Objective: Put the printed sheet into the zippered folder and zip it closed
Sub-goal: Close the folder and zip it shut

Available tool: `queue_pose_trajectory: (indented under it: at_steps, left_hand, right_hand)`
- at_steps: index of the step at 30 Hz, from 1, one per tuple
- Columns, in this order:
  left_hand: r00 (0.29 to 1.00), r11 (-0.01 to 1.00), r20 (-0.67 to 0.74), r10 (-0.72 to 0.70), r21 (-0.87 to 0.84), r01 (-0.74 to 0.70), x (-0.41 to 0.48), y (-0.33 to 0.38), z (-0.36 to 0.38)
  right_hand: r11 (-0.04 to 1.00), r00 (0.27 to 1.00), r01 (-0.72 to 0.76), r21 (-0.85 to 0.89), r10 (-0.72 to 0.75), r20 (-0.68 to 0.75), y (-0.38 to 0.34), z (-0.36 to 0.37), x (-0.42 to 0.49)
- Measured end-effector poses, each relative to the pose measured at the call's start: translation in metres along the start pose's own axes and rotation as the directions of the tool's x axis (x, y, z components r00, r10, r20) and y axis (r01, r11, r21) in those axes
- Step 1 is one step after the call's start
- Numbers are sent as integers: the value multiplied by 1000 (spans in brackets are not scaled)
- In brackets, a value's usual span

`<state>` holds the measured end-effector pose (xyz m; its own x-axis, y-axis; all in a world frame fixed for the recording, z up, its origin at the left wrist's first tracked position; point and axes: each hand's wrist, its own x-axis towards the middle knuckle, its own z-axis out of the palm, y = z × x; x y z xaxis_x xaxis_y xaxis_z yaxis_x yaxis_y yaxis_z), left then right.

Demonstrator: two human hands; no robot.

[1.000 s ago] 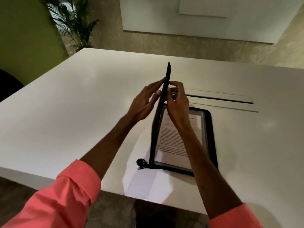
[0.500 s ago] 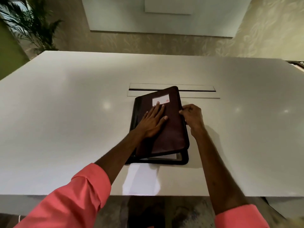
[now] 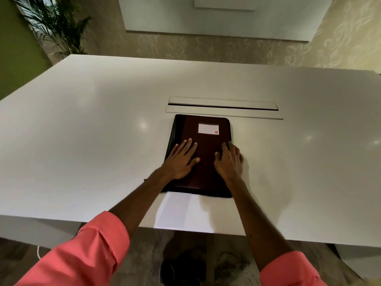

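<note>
The dark brown zippered folder (image 3: pixel 206 149) lies flat on the white table (image 3: pixel 82 141) with its cover down and a white label near its far edge. My left hand (image 3: pixel 182 161) rests palm-down on the cover's left half, fingers spread. Flat on the right half lies my right hand (image 3: pixel 228 161), its fingers reaching over the folder's right edge. The printed sheet is hidden inside. Whether the zip is run I cannot tell.
A long cable slot (image 3: pixel 222 107) is set into the table just beyond the folder. A white sheet or glossy patch (image 3: pixel 181 213) lies at the near table edge below the folder. A potted palm (image 3: pixel 55 27) stands at the far left.
The cover, upright a second ago and half-lowered after, now lies fully down on the folder. Both hands have gone from pinching its edge to pressing flat on top.
</note>
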<state>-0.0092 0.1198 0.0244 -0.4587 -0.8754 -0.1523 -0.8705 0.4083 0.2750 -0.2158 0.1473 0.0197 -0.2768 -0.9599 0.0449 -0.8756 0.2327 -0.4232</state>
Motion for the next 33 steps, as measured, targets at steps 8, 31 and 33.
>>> queue_pose_trajectory:
  at_steps: [8, 31, 33]
  left_hand:
    - [997, 997, -25, 68, -30, -69, -33, -18, 0]
    - [952, 864, -289, -106, -500, -56, -157, -94, 2]
    - [939, 855, -323, -119, -514, -68, -165, -94, 4]
  right_hand:
    - [984, 999, 36, -174, -36, 6, -3, 3, -23]
    - [950, 918, 306, 57, -278, -282, -123, 69, -149]
    - [943, 898, 329, 55, -294, -328, -124, 68, -156]
